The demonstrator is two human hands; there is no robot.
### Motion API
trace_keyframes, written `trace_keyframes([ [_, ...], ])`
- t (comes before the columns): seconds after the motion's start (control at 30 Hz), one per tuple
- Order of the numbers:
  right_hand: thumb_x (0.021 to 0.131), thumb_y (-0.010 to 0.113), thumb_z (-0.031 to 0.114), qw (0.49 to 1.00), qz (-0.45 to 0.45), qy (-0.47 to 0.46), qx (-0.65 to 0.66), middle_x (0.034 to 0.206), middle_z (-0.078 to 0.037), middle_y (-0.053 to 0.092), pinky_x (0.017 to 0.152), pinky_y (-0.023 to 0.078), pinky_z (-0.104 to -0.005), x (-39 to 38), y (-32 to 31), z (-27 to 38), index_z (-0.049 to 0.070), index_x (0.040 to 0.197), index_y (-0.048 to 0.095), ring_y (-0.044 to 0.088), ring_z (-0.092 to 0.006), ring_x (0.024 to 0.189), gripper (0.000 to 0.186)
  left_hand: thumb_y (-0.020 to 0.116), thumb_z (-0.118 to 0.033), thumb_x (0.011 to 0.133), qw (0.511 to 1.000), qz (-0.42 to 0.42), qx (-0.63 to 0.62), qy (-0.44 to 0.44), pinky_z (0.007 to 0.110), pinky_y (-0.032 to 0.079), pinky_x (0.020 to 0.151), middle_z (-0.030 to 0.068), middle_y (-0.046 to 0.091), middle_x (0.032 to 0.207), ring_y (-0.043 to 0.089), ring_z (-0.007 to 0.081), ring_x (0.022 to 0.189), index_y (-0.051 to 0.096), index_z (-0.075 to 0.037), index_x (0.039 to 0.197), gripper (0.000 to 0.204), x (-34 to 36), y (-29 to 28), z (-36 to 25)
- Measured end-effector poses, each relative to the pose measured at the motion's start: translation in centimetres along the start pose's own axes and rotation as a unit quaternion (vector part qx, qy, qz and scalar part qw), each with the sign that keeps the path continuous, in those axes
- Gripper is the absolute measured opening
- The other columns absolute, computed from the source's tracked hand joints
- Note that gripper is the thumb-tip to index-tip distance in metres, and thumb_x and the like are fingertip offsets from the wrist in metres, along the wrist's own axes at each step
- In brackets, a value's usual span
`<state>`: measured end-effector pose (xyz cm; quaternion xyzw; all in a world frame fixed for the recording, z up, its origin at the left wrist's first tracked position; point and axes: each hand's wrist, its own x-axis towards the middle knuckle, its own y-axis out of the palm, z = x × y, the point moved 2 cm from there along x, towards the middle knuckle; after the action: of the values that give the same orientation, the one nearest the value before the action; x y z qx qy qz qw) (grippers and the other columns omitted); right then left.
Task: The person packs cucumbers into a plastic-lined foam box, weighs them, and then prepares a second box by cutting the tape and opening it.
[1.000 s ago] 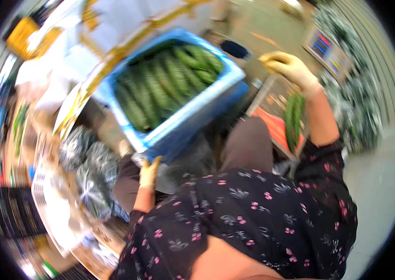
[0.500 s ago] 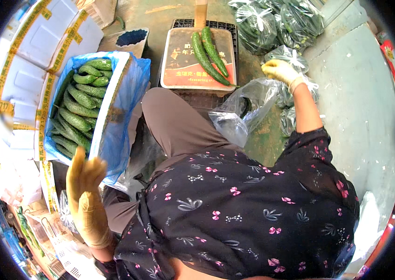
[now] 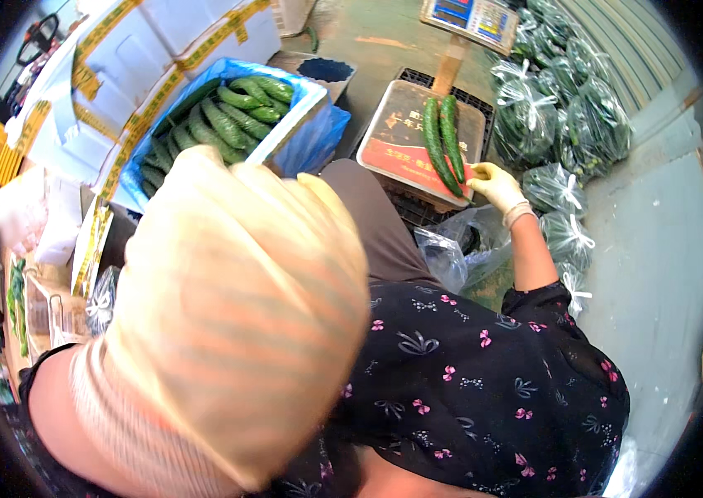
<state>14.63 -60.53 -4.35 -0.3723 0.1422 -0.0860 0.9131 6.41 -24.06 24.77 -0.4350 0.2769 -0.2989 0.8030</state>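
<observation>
Two long, bumpy green cucumbers (image 3: 444,141) lie side by side on the pan of a platform scale (image 3: 389,129). My right hand (image 3: 497,187), in a pale yellow glove, is at the pan's near right corner beside the cucumbers' lower ends. Its thumb and fingers are apart; whether they touch a cucumber or the pan is unclear. My left hand (image 3: 239,307), gloved likewise, looms large and blurred in front, its back showing and its fingers mostly hidden. Behind it, a foam box (image 3: 297,124) lined with blue plastic holds several cucumbers (image 3: 222,124).
Tied clear bags of green vegetables (image 3: 526,124) line the right side along a grey surface (image 3: 642,266). An unfilled-looking clear plastic bag (image 3: 467,241) lies below the scale. White foam boxes (image 3: 135,50) are stacked at left. A dark-filled tub (image 3: 326,70) stands behind the lined box.
My view has shifted. My left hand has risen close to the camera, covering part of the lined box. My right hand has moved from above the plastic bag to the scale's corner.
</observation>
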Motion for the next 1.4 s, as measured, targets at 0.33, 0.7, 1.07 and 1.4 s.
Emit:
trace_keyframes([
  [0.33, 0.064, 0.074, 0.035, 0.964, -0.065, 0.053, -0.250, 0.116, -0.021, 0.053, 0.090, 0.045, -0.0412, 5.1, 5.6, 5.8, 0.012, 0.128, 0.042, 0.054, -0.0357, 0.106, 0.076, 0.060, -0.030, 0.078, 0.946, 0.024, -0.310, 0.090, 0.037, 0.042, 0.072, 0.0109, 0.056, 0.081, 0.055, 0.0271, 0.077, 0.054, -0.003, 0.097, 0.034, -4.8, 4.7, -2.4],
  [0.7, 0.063, 0.075, 0.035, 0.969, -0.107, -0.004, -0.221, 0.116, -0.017, 0.052, 0.088, 0.045, -0.0430, 5.4, 5.7, 3.4, 0.011, 0.121, 0.044, 0.053, -0.0339, 0.108, 0.070, 0.058, -0.028, 0.080, 0.914, 0.007, -0.396, 0.086, 0.037, 0.043, 0.066, 0.0117, 0.056, 0.074, 0.056, 0.0276, 0.071, 0.054, -0.003, 0.088, 0.027, -6.2, 7.6, -3.4],
  [1.07, 0.059, 0.074, 0.022, 0.985, -0.117, -0.014, -0.128, 0.098, -0.021, 0.059, 0.084, 0.047, -0.0429, 4.1, 3.5, 2.3, 0.011, 0.119, 0.049, 0.058, -0.0381, 0.094, 0.066, 0.056, -0.027, 0.082, 0.893, -0.003, -0.448, 0.036, 0.037, 0.045, 0.061, 0.0126, 0.055, 0.068, 0.057, 0.0282, 0.065, 0.055, -0.003, 0.080, 0.024, -7.3, 11.0, -3.3],
  [1.4, 0.060, 0.072, 0.022, 0.981, -0.120, -0.011, -0.150, 0.106, -0.020, 0.057, 0.084, 0.046, -0.0437, 7.2, 3.1, 2.7, 0.010, 0.124, 0.043, 0.057, -0.0379, 0.098, 0.072, 0.054, -0.025, 0.084, 0.889, 0.005, -0.457, 0.026, 0.038, 0.046, 0.056, 0.0134, 0.055, 0.062, 0.058, 0.0287, 0.059, 0.055, -0.003, 0.073, 0.026, -8.5, 7.2, -0.3],
])
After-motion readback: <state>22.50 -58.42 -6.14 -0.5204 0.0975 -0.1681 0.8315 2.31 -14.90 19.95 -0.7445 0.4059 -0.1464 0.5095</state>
